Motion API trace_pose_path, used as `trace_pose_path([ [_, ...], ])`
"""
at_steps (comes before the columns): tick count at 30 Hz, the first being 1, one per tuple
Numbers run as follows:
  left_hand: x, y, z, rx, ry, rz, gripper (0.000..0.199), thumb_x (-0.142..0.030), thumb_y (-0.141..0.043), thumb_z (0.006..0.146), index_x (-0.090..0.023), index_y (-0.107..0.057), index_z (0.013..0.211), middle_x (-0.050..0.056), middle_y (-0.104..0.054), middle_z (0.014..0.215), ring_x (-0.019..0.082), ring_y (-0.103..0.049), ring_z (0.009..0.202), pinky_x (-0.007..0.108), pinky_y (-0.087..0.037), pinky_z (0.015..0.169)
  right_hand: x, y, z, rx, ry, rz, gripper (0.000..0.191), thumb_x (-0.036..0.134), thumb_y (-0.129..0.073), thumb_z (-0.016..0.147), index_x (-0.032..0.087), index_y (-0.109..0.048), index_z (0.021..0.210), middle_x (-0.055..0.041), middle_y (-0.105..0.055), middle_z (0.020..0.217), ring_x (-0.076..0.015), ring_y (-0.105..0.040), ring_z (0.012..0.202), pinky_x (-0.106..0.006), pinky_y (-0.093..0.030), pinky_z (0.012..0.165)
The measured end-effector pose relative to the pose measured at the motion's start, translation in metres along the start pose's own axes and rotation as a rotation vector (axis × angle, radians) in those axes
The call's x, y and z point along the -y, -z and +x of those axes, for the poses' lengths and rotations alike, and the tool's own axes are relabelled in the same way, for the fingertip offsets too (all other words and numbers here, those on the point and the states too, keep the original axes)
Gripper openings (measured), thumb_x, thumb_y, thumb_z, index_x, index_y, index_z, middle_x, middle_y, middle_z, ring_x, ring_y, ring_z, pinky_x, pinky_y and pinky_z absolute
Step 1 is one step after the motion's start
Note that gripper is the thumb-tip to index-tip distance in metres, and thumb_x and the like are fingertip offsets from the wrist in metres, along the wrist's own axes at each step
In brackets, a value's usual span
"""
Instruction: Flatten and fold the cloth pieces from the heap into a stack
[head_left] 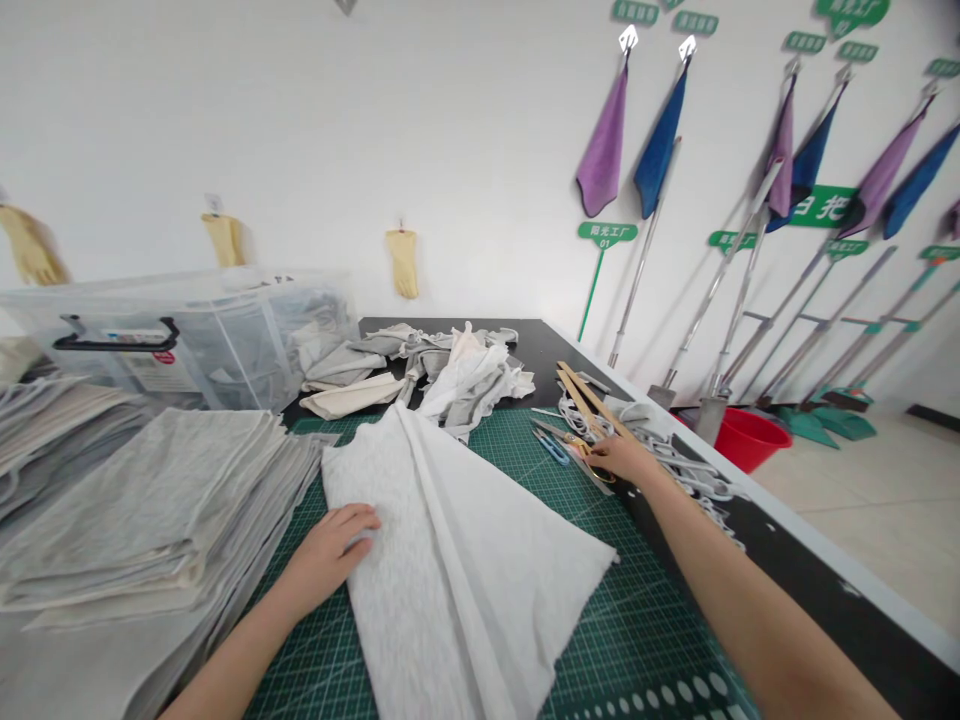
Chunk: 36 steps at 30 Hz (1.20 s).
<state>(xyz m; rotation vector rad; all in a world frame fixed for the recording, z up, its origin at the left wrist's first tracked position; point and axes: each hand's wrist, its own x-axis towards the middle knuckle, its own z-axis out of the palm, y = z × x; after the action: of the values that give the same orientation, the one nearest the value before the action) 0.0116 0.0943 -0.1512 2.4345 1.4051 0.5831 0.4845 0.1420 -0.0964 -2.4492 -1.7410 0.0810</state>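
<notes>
A light grey piece of cloth lies over the green cutting mat, with a raised fold running down its length. My left hand rests on the cloth's left edge, fingers spread, holding nothing. At the mat's right edge my right hand has its fingers closed at the handles of the yellow-handled scissors. Just left of those fingers lies a blue-handled tool, and a metal ruler is partly beneath the scissors.
Stacked grey cloths stand at the left, before a clear plastic box. Crumpled scraps lie behind the mat. Wooden strips and white cords are at the right. A red bucket stands beyond the table.
</notes>
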Motion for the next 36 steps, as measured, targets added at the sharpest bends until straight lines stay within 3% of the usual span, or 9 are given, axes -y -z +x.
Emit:
trace_pose_path([
  [6,0.002,-0.002,0.001,-0.006,-0.001,0.024,0.025,-0.032,-0.040,0.074,-0.024,-0.056,0.091,0.003,-0.051,0.104,0.018,-0.043,0.099,0.035,-0.033,0.087,0.001,-0.013,-0.004,0.022,0.001,-0.027,0.048,0.058,-0.037,0.066,0.016,-0.060,0.061,-0.0095,-0.060,0.074,-0.0222,-0.055,0.072,-0.030,-0.037,0.061],
  [11,0.000,-0.001,0.000,-0.006,0.000,0.050,0.025,-0.031,-0.040,0.074,-0.024,-0.056,0.092,0.002,-0.050,0.105,0.017,-0.042,0.099,0.034,-0.033,0.087,0.001,-0.027,0.003,0.014,-0.069,0.015,0.042,0.051,-0.039,0.069,0.014,-0.060,0.071,-0.0122,-0.059,0.079,-0.0244,-0.054,0.078,-0.032,-0.038,0.063],
  [16,-0.001,0.000,0.000,-0.002,0.004,0.049,0.025,-0.030,-0.040,0.074,-0.024,-0.055,0.092,0.002,-0.050,0.105,0.017,-0.042,0.099,0.034,-0.033,0.087,-0.005,-0.036,0.015,0.042,-0.106,0.125,0.031,0.040,-0.040,0.075,0.015,-0.059,0.075,-0.0064,-0.060,0.077,-0.0158,-0.055,0.073,-0.028,-0.039,0.063],
  [20,-0.002,0.001,0.000,0.002,0.005,0.039,0.024,-0.029,-0.040,0.074,-0.024,-0.055,0.092,0.002,-0.050,0.105,0.017,-0.042,0.099,0.034,-0.032,0.087,-0.011,-0.043,0.016,-0.008,-0.157,0.195,0.030,0.036,-0.037,0.078,0.014,-0.056,0.083,-0.0044,-0.059,0.083,-0.0131,-0.054,0.074,-0.029,-0.040,0.065],
  [27,-0.003,0.002,0.000,0.008,0.009,0.037,0.024,-0.028,-0.041,0.073,-0.023,-0.055,0.092,0.002,-0.050,0.105,0.017,-0.042,0.100,0.034,-0.032,0.088,-0.014,-0.044,0.012,-0.157,-0.308,0.239,0.037,0.031,-0.026,0.078,0.016,-0.058,0.090,-0.0103,-0.060,0.089,-0.0214,-0.053,0.086,-0.028,-0.039,0.064],
  [36,-0.002,0.002,-0.001,0.004,0.000,0.029,0.025,-0.027,-0.040,0.073,-0.023,-0.055,0.093,0.002,-0.049,0.106,0.017,-0.042,0.099,0.033,-0.032,0.087,-0.004,-0.041,0.012,-0.120,-0.379,0.201,0.033,0.033,-0.036,0.074,0.014,-0.060,0.087,-0.0137,-0.060,0.087,-0.0233,-0.056,0.080,-0.030,-0.041,0.062],
])
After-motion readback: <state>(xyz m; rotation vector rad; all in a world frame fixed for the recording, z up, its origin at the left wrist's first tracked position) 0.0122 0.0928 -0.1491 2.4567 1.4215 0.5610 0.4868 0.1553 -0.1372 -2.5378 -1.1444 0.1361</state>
